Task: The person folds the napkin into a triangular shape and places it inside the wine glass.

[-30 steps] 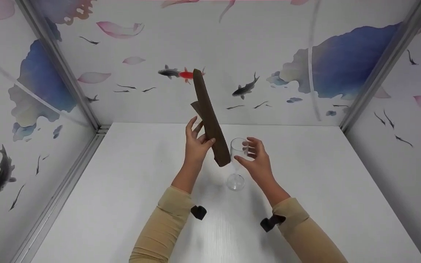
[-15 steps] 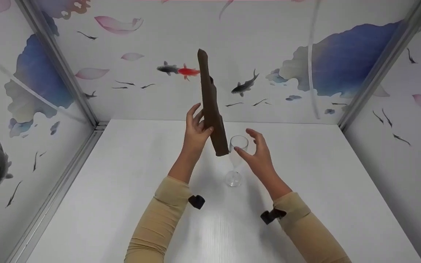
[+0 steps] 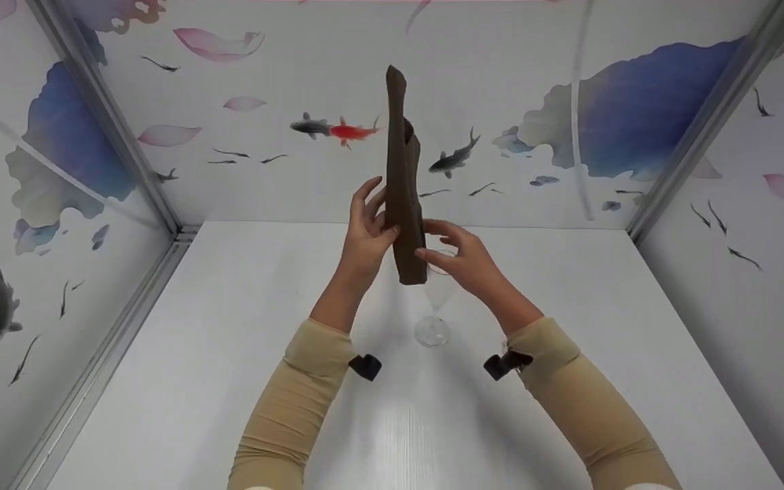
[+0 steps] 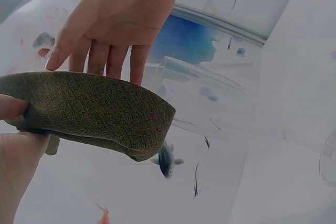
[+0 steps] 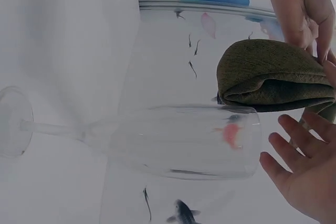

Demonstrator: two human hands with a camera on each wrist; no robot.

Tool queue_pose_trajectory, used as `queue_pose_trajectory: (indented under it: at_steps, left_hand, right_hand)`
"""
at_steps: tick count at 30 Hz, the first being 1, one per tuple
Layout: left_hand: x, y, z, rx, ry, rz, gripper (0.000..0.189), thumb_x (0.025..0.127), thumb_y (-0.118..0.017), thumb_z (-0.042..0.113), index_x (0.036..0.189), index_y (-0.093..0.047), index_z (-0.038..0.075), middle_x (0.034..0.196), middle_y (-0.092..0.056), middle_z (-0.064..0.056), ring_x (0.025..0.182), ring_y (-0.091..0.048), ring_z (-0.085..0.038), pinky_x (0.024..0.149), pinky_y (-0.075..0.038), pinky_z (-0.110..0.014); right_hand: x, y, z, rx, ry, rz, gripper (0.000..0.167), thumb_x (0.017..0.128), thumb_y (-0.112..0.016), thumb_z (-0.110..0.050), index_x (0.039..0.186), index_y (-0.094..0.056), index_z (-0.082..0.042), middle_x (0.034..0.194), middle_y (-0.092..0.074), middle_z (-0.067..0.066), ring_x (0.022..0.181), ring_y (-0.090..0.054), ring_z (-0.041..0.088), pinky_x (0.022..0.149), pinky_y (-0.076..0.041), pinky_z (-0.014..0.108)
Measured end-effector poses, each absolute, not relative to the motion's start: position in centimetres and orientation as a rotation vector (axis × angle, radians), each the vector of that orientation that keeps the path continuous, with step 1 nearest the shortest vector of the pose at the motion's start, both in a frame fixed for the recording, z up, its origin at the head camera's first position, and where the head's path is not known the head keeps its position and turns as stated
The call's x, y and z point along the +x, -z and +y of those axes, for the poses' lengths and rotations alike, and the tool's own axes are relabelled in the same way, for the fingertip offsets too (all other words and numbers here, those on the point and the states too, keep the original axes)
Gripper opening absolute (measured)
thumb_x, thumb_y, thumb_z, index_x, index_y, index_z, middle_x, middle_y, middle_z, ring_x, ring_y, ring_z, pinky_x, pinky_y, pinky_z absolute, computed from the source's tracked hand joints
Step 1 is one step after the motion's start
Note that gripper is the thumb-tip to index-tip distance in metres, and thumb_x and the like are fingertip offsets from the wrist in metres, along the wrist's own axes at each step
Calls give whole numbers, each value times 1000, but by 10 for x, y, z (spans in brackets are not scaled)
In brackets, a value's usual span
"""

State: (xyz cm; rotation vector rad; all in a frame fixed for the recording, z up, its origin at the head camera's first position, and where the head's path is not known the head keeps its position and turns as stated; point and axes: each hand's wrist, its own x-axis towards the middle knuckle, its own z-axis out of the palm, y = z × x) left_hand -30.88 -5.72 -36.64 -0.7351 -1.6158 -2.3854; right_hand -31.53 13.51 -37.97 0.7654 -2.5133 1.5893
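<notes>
A folded brown cloth napkin (image 3: 403, 224) with a coarse weave stands up in the air in the head view. My left hand (image 3: 365, 241) pinches its lower left part between thumb and fingers. My right hand (image 3: 467, 255) is at its right edge, the thumb tip at the fabric and the fingers loosely extended. In the right wrist view, folds and a hollow show at the napkin's (image 5: 273, 77) lower end. A clear stemmed glass (image 5: 178, 142) stands upright on the table, close beneath and to the right of the napkin; my right hand partly covers its rim in the head view.
White table (image 3: 229, 381) under both arms. White panels with painted fish, petals and blue patches rise at the back (image 3: 501, 88) and both sides. Metal posts (image 3: 106, 122) stand at the corners. A small black wrist camera (image 3: 366, 367) sits below each cuff.
My left hand has raised the napkin and turned it from a slant to nearly upright. My right hand has left the glass bowl and moved up and left to the napkin's edge.
</notes>
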Motion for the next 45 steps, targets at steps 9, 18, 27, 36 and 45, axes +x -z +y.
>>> queue_pose_trajectory:
  at_steps: [9, 18, 27, 36, 45]
  left_hand:
    - [-310, 354, -55, -815, 2355, -1628, 69, 95, -51, -13, 151, -23, 15, 149, -38, -6, 134, -43, -20, 106, -38, -39]
    - [-318, 349, -49, -822, 2329, -1630, 64, 94, -56, -10, 149, -29, 10, 142, -47, -11, 127, -51, -26, 105, -39, -40]
    - [-319, 349, -37, -499, 2210, -1887, 37, 95, -64, 7, 131, -58, 3, 124, -62, -10, 109, -61, -23, 92, -50, -33]
    - [-322, 357, -29, -564, 2265, -2118, 53, 95, -53, 0, 147, -42, 8, 133, -57, -13, 117, -58, -22, 95, -48, -34]
    - [-330, 377, -32, -876, 2354, -2179, 62, 97, -54, 5, 153, -29, 12, 137, -53, -13, 123, -54, -22, 106, -37, -38]
  right_hand:
    - [-316, 360, 130, 852, -1596, -2363, 52, 89, -73, -25, 136, -54, -12, 114, -66, 6, 102, -63, 18, 87, -51, 37]
    - [-314, 352, 130, 870, -1387, -2160, 43, 88, -74, -10, 128, -58, -7, 110, -64, 4, 94, -62, 14, 76, -55, 33]
    - [-309, 352, 130, 741, -1199, -2097, 40, 87, -74, -10, 124, -60, -5, 106, -63, 7, 90, -61, 15, 72, -55, 32]
    - [-310, 361, 133, 681, -1070, -2009, 39, 88, -74, -11, 124, -61, -5, 104, -63, 9, 86, -63, 15, 67, -56, 36]
    - [-308, 363, 136, 641, -1061, -1992, 37, 86, -75, -9, 120, -62, -3, 101, -64, 10, 85, -63, 15, 68, -57, 30]
